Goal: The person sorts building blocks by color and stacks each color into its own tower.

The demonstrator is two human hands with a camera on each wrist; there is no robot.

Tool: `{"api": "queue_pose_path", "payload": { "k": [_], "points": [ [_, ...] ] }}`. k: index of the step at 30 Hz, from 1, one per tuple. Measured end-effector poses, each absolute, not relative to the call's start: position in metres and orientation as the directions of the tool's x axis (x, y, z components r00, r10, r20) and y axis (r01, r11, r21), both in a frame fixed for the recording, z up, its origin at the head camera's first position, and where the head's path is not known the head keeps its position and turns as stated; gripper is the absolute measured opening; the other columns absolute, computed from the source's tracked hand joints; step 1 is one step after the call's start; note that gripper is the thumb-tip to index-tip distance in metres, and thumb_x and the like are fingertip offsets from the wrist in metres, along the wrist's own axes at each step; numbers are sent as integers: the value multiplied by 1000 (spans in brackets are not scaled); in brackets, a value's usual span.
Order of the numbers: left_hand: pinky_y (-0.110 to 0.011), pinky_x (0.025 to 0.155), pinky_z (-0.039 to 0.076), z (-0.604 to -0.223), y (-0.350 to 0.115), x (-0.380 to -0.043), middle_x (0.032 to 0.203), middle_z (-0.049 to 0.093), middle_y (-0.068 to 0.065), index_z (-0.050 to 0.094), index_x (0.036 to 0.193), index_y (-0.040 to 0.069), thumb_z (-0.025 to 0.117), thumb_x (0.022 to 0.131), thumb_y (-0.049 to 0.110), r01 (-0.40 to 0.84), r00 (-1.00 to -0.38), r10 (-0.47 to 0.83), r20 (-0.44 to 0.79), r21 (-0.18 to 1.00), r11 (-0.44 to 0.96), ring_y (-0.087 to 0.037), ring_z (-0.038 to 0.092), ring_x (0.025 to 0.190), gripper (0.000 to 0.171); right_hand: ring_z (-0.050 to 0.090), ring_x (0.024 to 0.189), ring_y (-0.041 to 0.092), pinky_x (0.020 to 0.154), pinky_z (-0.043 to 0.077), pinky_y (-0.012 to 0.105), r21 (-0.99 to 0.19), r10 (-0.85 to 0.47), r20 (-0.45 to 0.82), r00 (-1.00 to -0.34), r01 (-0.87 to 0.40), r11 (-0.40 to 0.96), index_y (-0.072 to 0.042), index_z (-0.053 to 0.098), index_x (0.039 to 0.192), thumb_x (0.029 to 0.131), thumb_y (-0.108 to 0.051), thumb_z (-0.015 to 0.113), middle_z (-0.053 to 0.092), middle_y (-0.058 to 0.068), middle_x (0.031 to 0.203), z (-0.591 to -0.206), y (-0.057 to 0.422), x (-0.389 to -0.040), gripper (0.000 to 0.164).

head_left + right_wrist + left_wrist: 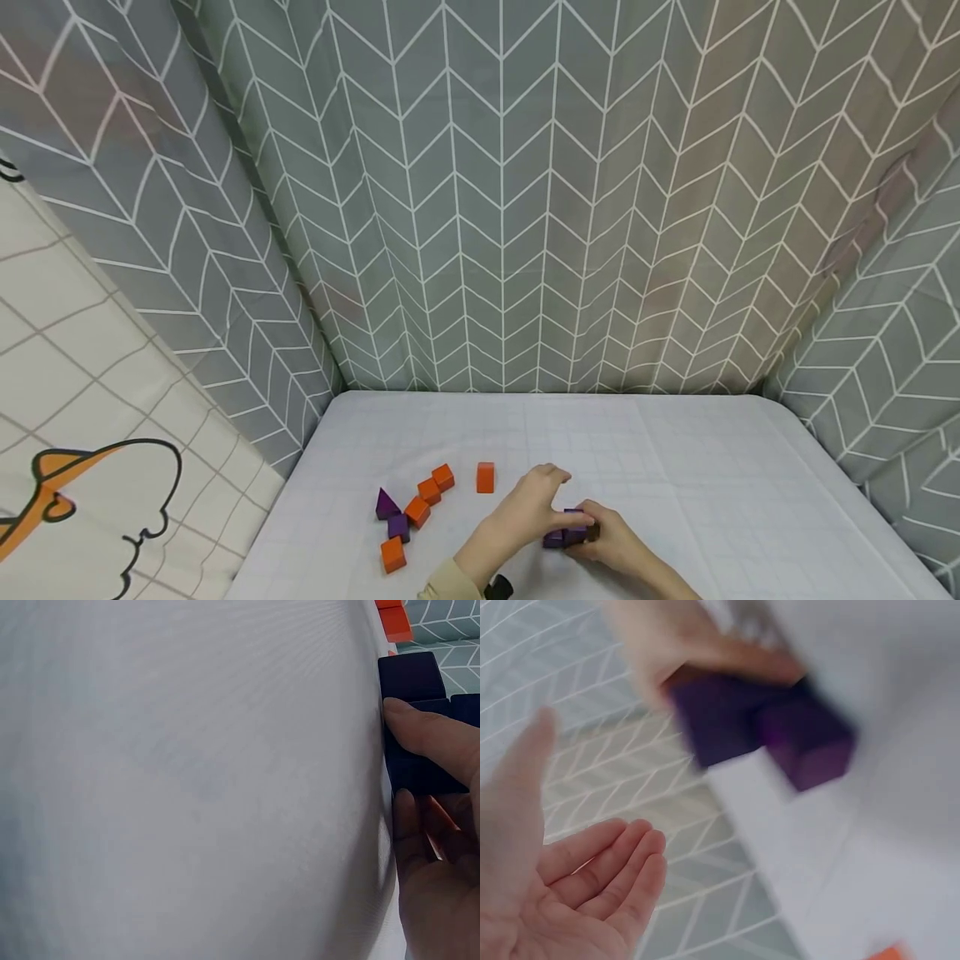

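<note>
On the white table two purple blocks (553, 540) sit side by side near the front. My right hand (618, 546) grips one from the right, its thumb and fingers on opposite sides of the dark purple block (420, 761). A second purple cube (412, 676) stands against it in the right wrist view, and part of a further purple block (466, 709) shows beside the thumb. My left hand (525, 508) is just left of these blocks. In the left wrist view its thumb and fingers are spread apart, the palm holding nothing, with the purple blocks (810, 746) blurred beyond.
To the left, a slanting row holds several orange cubes (417, 511), a purple cube (398, 527) and a purple pointed block (386, 505). A lone orange block (485, 477) stands farther right. Patterned curtains (525, 250) enclose the white table (712, 467).
</note>
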State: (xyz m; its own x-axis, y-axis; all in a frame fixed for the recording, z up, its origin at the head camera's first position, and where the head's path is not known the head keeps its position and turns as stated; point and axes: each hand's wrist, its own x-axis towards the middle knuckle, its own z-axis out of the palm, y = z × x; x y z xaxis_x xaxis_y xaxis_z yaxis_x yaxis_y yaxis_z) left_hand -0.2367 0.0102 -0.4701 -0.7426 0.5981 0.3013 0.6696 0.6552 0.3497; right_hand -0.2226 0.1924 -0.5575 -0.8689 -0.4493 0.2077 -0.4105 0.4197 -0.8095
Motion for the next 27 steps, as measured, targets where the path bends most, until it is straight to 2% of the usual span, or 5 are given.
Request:
{"api": "queue_pose_path", "payload": {
  "k": [6,14,19,27],
  "points": [
    [-29,85,45,-426,-14,-245,107,59,-6,58,111,4,45,82,56,642,-763,491,421,405,651,-17,54,101,61,52,82,4,73,44,22,-802,-444,199,-873,-406,439,-16,60,93,66,-25,77,56,-7,90,-560,188,-224,34],
    [-31,87,43,-391,-66,-268,108,58,-8,56,113,2,47,84,52,594,-787,368,495,449,668,-19,52,104,59,53,84,5,76,44,22,-811,-443,204,-873,-404,422,-16,60,93,65,-23,77,57,-8,91,-560,188,-228,33],
    [-34,81,47,-401,-117,-280,100,60,-10,58,108,0,58,83,40,498,-836,260,484,466,732,-23,56,94,48,53,85,4,76,44,21,-807,-440,208,-874,-407,428,-16,60,93,66,-24,76,57,-8,92,-560,191,-228,33],
    [-40,76,47,-449,-192,-268,95,61,-17,59,103,-6,69,77,24,264,-945,116,306,502,824,-30,57,88,41,52,85,3,76,44,21,-790,-437,220,-872,-422,445,-17,60,94,66,-24,76,56,-9,92,-560,192,-228,33]
  ]
}}
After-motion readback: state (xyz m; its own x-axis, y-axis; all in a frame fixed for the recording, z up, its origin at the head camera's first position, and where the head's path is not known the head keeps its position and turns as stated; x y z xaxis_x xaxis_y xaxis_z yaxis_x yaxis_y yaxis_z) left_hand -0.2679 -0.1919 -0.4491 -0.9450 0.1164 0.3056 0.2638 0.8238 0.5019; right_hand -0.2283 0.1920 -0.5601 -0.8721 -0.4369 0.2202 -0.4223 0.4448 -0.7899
